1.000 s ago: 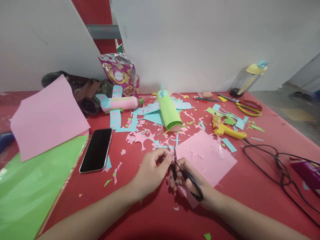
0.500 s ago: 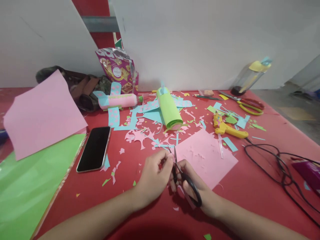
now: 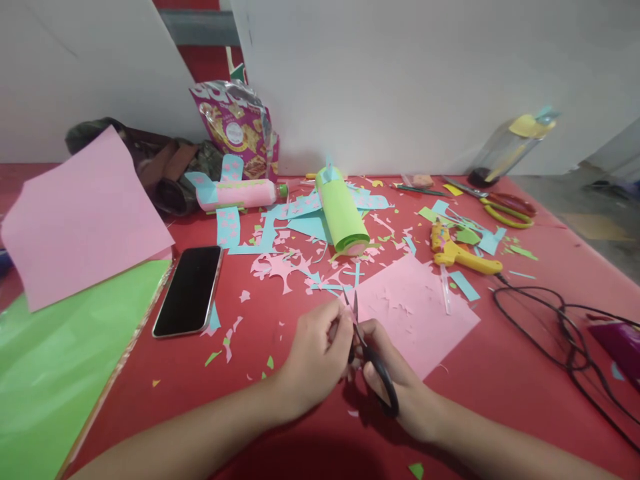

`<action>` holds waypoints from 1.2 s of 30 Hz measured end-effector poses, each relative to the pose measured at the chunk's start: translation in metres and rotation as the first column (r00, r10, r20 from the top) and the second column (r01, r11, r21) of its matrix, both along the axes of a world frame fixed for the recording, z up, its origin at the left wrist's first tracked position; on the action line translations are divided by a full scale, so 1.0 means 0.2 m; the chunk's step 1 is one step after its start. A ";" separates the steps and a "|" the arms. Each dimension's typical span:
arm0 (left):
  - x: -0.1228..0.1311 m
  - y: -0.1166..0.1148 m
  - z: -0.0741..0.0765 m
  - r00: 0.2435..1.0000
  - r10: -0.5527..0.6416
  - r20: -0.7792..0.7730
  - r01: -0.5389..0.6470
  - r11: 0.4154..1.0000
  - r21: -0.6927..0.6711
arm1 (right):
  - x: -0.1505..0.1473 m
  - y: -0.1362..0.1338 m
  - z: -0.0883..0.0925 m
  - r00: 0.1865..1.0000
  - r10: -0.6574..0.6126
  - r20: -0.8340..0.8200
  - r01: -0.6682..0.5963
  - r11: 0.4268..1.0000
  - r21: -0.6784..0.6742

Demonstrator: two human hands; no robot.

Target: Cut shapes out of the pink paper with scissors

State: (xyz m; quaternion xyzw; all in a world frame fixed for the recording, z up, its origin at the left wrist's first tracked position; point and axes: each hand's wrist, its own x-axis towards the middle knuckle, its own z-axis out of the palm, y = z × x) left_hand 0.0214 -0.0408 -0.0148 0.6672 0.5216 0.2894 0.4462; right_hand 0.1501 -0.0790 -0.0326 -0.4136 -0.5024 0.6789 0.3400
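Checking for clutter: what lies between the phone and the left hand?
Between the phone and the left hand, the head view shows pink scraps, green scraps and a blue piece at the phone's edge.

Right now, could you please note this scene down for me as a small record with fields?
Right hand: holds black-handled scissors, blades slightly apart
Left hand: thumb and finger pinched beside the blades; what they hold is hard to make out
Beside right hand: pink sheet, flat
Beyond hands: green paper roll, lying on its side
Far right: yellow glue gun, with cord
Left: phone, screen dark
Surface: red tabletop, scattered with paper scraps
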 end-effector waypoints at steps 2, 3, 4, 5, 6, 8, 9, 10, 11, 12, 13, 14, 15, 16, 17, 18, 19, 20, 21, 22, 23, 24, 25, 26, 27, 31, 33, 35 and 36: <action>0.00 0.00 0.00 1.000 -0.004 0.003 0.004 1.000 -0.005 | 0.00 0.00 0.00 1.000 -0.003 0.007 0.003 1.000 0.012; 0.01 0.00 -0.01 1.000 -0.004 0.009 0.004 1.000 -0.008 | 0.00 0.00 -0.01 1.000 -0.003 0.007 0.003 1.000 0.014; 0.01 0.00 -0.01 1.000 -0.003 0.017 0.003 1.000 -0.011 | 0.00 0.00 -0.01 1.000 -0.004 0.006 0.004 1.000 0.012; 0.01 0.00 -0.01 1.000 -0.003 0.028 0.003 1.000 -0.011 | 0.00 0.00 -0.01 1.000 -0.006 0.003 0.006 1.000 0.009; 0.01 0.00 -0.01 0.999 -0.001 0.039 0.002 1.000 -0.012 | 0.00 0.00 -0.01 1.000 -0.007 0.000 0.007 1.000 0.004; 0.01 0.00 -0.01 0.999 0.004 0.050 -0.004 1.000 -0.015 | -0.01 -0.01 -0.01 1.000 -0.010 0.000 0.010 1.000 0.003; 0.01 0.00 -0.02 0.998 0.009 0.055 -0.008 1.000 -0.017 | -0.01 -0.01 -0.01 1.000 -0.013 0.005 0.013 1.000 0.007; 0.01 0.00 -0.02 0.998 0.012 0.062 -0.011 1.000 -0.021 | -0.01 -0.01 -0.01 1.000 -0.019 0.009 0.019 1.000 0.013; 0.01 0.00 -0.01 0.997 0.016 0.070 -0.014 1.000 -0.026 | -0.01 -0.01 -0.01 1.000 -0.028 0.015 0.027 0.999 0.019; 0.01 0.00 -0.01 0.997 0.020 0.078 -0.018 0.999 -0.030 | -0.01 -0.01 -0.01 0.999 -0.039 0.024 0.039 0.999 0.025; 0.01 0.00 -0.01 0.996 0.024 0.085 -0.022 0.999 -0.033 | -0.01 -0.01 -0.01 0.998 -0.050 0.032 0.049 0.998 0.029; 0.01 0.00 -0.01 0.996 0.030 0.090 -0.027 0.999 -0.035 | -0.01 -0.01 -0.01 0.998 -0.057 0.039 0.055 0.998 0.030; 0.01 0.00 -0.01 0.995 0.034 0.092 -0.031 0.999 -0.035 | -0.01 -0.02 -0.01 0.997 -0.060 0.043 0.058 0.998 0.031; 0.01 -0.01 -0.01 0.995 0.038 0.092 -0.035 0.999 -0.037 | -0.02 -0.02 -0.01 0.997 -0.062 0.044 0.061 0.998 0.028; 0.01 -0.01 -0.01 0.995 0.040 0.093 -0.036 0.999 -0.040 | -0.02 -0.02 -0.01 0.997 -0.060 0.044 0.059 0.998 0.022; 0.01 -0.01 -0.01 0.995 0.036 0.097 -0.032 0.999 -0.044 | -0.02 -0.02 -0.01 0.998 -0.056 0.040 0.056 0.998 0.013; 0.01 0.00 -0.01 0.994 0.033 0.101 -0.028 0.998 -0.049 | -0.02 -0.02 -0.01 0.998 -0.054 0.034 0.054 0.999 0.002; 0.01 0.00 -0.01 0.994 0.030 0.106 -0.024 0.998 -0.053 | -0.02 -0.03 -0.02 0.998 -0.054 0.025 0.054 0.998 -0.008; 0.01 0.00 -0.01 0.994 0.028 0.110 -0.022 0.998 -0.055 | -0.02 -0.03 -0.02 0.998 -0.054 0.016 0.054 0.998 -0.018; 0.01 0.00 -0.01 0.993 0.027 0.113 -0.020 0.998 -0.056 | -0.02 -0.03 -0.02 0.999 -0.052 0.006 0.052 0.998 -0.024; 0.01 0.00 -0.01 0.993 0.027 0.115 -0.020 0.998 -0.055 | -0.02 -0.03 -0.02 0.999 -0.051 -0.003 0.051 0.998 -0.027; 0.01 0.00 -0.01 0.993 0.029 0.111 -0.023 0.998 -0.052 | -0.02 -0.03 -0.03 0.999 -0.053 -0.011 0.053 0.998 -0.026; 0.01 0.00 -0.01 0.994 0.033 0.104 -0.029 0.998 -0.047 | -0.02 -0.03 -0.03 0.998 -0.054 -0.018 0.053 0.998 -0.024; 0.01 0.00 0.00 0.995 0.037 0.095 -0.033 0.999 -0.042 | -0.02 -0.03 -0.03 0.998 -0.055 -0.024 0.054 0.998 -0.023; 0.01 0.00 0.00 0.996 0.038 0.086 -0.035 0.999 -0.038 | -0.02 -0.02 -0.03 0.998 -0.057 -0.029 0.057 0.998 -0.024; 0.00 0.01 0.00 0.997 0.031 0.068 -0.029 0.999 -0.037 | -0.02 -0.02 -0.02 0.996 -0.085 -0.037 0.084 0.996 -0.035; 0.00 0.01 0.01 0.997 0.024 0.070 -0.021 0.999 -0.037 | -0.03 -0.02 -0.03 0.994 -0.102 -0.050 0.100 0.994 -0.035; 0.00 0.02 0.01 0.997 0.021 0.076 -0.018 0.999 -0.035 | -0.03 -0.02 -0.03 0.992 -0.107 -0.068 0.104 0.993 -0.051; -0.01 0.02 0.01 0.997 0.018 0.079 -0.016 0.999 -0.033 | -0.03 -0.02 -0.04 0.991 -0.106 -0.075 0.101 0.993 -0.065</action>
